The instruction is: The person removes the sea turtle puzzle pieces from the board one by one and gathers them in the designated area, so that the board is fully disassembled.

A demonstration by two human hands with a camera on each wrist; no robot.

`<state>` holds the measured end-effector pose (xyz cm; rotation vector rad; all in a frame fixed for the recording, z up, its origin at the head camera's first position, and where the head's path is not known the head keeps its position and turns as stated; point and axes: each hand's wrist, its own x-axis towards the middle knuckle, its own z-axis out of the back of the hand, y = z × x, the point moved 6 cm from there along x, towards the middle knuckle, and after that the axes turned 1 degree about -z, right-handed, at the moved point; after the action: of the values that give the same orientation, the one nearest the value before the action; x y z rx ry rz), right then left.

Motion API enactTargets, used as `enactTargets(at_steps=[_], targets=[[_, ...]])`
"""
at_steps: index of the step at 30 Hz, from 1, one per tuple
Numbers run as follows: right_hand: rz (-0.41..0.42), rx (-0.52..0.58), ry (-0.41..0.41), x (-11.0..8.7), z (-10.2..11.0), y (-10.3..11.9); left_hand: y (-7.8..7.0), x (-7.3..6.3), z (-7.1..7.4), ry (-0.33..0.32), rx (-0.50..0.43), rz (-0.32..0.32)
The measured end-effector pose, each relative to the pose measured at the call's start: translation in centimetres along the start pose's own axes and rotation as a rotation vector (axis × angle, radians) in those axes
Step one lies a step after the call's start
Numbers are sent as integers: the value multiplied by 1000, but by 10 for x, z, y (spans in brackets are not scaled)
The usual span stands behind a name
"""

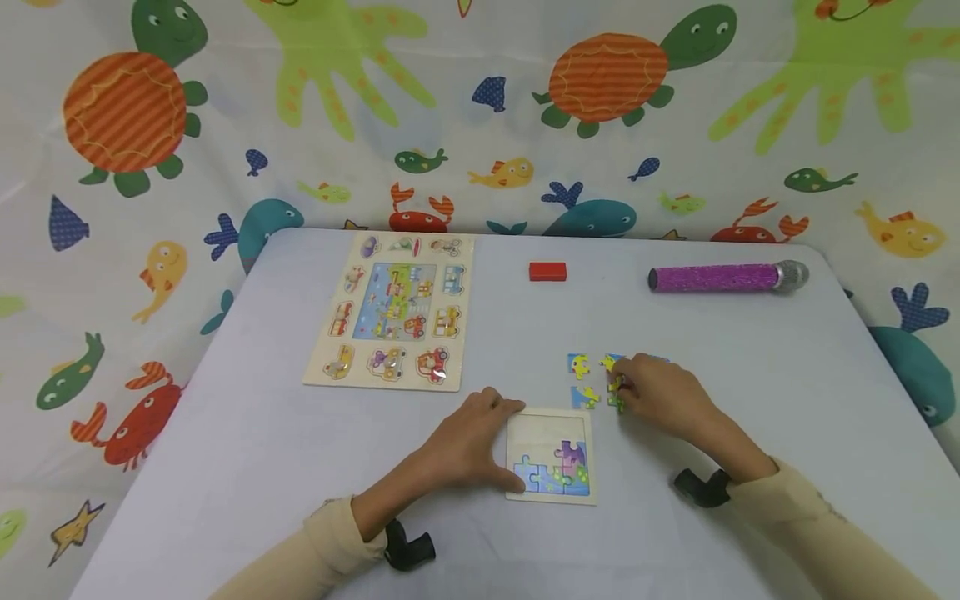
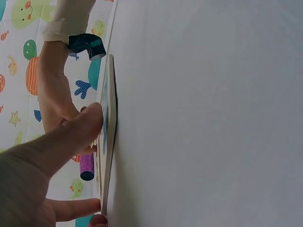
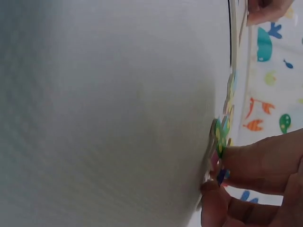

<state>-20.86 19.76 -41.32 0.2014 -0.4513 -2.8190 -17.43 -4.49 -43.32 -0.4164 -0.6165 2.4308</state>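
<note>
My left hand [image 1: 468, 442] grips the left side of a small wooden jigsaw tray [image 1: 536, 423], thumb at its near corner and index finger at its far one. Several joined pieces [image 1: 555, 477], blue, green and purple, fill the lower part of the tray. To the right, my right hand [image 1: 667, 396] has its thumb and fingers closed around a colourful jigsaw piece [image 3: 219, 171] low over the table. A green and yellow piece [image 3: 219, 135] lies right beside the thumb. Loose pieces with yellow shapes [image 1: 579, 365] lie left of this hand, which partly covers others.
A large wooden picture puzzle board [image 1: 382, 385] lies at the back left. Behind the loose pieces are a red block [image 1: 547, 272] and, farther right, a purple glittery microphone [image 1: 712, 278]. A curtain printed with sea animals [image 1: 450, 100] hangs along the table's far edge.
</note>
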Motion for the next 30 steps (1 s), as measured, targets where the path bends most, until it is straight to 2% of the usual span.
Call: enactTargets(at_steps=[5, 19, 26, 30], targets=[[-15, -41, -14, -3, -3, 1, -2, -2, -1, -7, 25, -19], [5, -30, 0, -5, -4, 7, -5, -9, 2, -23, 78, -33], [16, -111, -104, 3, 6, 6, -3, -12, 3, -25, 80, -31], [18, -140, -93, 6, 6, 3, -2, -12, 2, -13, 68, -28]])
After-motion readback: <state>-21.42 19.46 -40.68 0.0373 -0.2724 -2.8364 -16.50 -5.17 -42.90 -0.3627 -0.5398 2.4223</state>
